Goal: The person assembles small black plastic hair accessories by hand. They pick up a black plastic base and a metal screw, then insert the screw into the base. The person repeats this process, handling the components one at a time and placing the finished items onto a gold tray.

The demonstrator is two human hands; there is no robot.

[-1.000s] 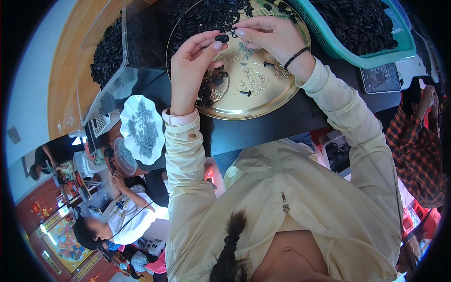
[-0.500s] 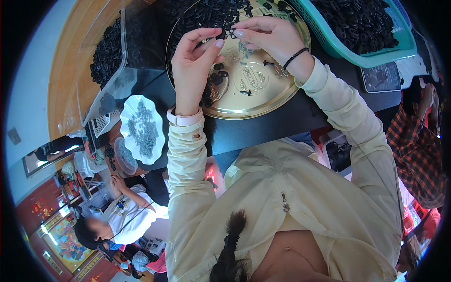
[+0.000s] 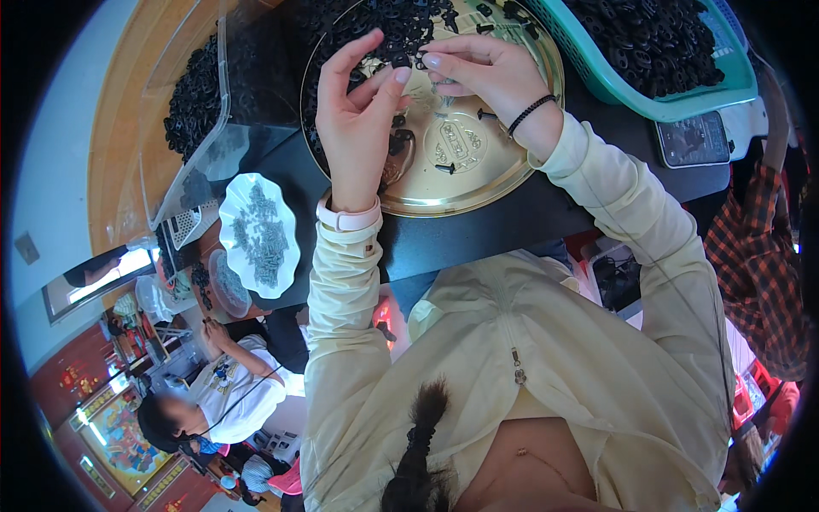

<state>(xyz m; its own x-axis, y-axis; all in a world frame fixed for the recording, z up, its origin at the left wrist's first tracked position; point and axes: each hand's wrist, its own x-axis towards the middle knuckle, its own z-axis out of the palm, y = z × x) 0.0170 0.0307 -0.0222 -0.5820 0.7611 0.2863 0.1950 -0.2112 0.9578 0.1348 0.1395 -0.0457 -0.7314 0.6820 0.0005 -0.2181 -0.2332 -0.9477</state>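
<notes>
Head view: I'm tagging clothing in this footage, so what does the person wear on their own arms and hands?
Both arms are in loose, pale cream long sleeves. The left hand is bare, with a pale pink band at its wrist. The right hand is bare too, with a thin black band around its wrist.

Dark worktable (image 3: 478,235), red-panelled wall (image 3: 81,384)

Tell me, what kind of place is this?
Probably a small workshop where little parts are put together by hand. A round gold metal tray and a teal plastic basket hold heaps of small black rings, and a white dish holds tiny grey metal pieces.
</notes>
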